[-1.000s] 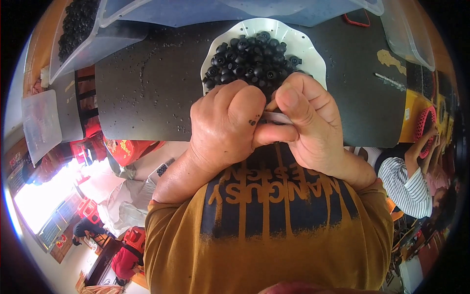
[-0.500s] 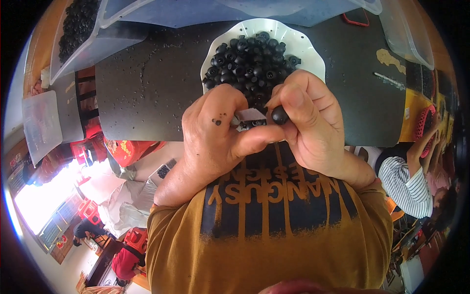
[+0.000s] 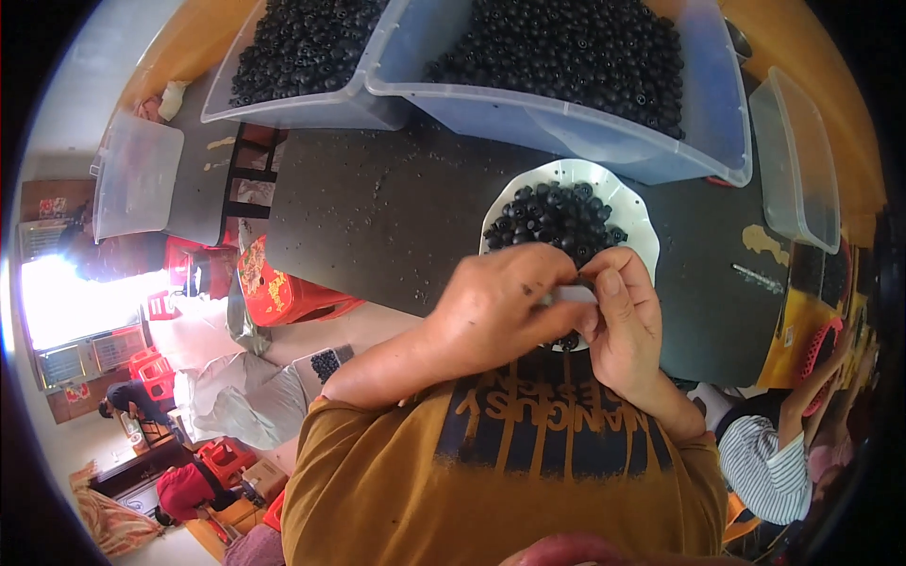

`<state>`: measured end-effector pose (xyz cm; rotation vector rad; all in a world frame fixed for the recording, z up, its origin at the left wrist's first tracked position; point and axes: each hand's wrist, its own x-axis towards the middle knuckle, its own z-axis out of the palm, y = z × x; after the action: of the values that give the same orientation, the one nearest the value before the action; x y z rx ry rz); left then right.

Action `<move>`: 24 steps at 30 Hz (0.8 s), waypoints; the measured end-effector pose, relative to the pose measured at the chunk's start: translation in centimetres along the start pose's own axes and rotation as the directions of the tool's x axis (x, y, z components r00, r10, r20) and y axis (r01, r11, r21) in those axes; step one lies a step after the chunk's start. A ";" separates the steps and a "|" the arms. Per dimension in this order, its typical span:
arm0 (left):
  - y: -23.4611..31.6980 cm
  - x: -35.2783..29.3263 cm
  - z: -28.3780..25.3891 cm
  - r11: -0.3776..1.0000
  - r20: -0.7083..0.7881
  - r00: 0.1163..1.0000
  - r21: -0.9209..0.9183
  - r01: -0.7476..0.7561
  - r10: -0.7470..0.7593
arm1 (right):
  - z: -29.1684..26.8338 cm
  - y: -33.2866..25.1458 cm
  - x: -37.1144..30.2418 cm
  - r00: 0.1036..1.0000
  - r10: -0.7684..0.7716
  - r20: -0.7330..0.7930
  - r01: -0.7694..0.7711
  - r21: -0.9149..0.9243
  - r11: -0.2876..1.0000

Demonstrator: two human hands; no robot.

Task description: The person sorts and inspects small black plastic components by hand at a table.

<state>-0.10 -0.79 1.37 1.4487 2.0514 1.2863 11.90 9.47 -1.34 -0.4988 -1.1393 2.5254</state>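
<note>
My left hand (image 3: 505, 307) is closed, with a flat, pale, blade-like tool (image 3: 572, 301) pinched between thumb and forefinger. Pressed up against it, the fingers of my right hand (image 3: 625, 325) are pinched around a small round black part, which they now almost wholly cover. Both hands are over the near side of a white scalloped plate (image 3: 640, 208). Heaped on that plate are many small black knob-like parts (image 3: 547, 215), some showing a hole. A few more show below my fingers.
Beyond the plate stand two translucent tubs (image 3: 557, 132) (image 3: 316, 115) full of black parts. Another clear tub (image 3: 797, 174) stands at the right. Black crumbs dot the dark table (image 3: 344, 222). A person in a striped sleeve (image 3: 769, 472) sits at the right, beside a pink basket (image 3: 824, 363).
The view has tilted up and shifted, bringing the tubs' contents into sight. My hands have closed together, and the black part, plain earlier in my right fingers, is now mostly hidden.
</note>
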 end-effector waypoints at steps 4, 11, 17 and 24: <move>-2.2 3.4 -6.2 0.973 -0.552 0.829 0.131 0.188 -0.085 | -0.9 -0.1 0.4 0.993 -0.090 0.075 0.098 -0.106 0.990; -4.1 5.8 -13.4 0.995 -0.815 0.573 -0.035 0.091 -0.081 | -2.9 -2.3 0.8 0.976 -0.211 -0.054 0.178 -0.367 0.913; -8.7 1.8 -9.0 0.912 -0.621 0.731 0.063 0.405 -0.282 | -7.0 -4.5 3.8 0.933 -0.360 -0.020 0.164 -0.865 0.474; -9.5 -0.9 -6.9 0.882 -0.512 0.738 -0.087 0.464 -0.439 | -6.2 -3.9 7.1 0.792 -0.265 0.550 0.502 -0.834 -0.231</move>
<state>-10.05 -5.69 -2.76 0.5515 2.5687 1.5217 8.92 18.97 -3.50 -0.0755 -2.6327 0.6100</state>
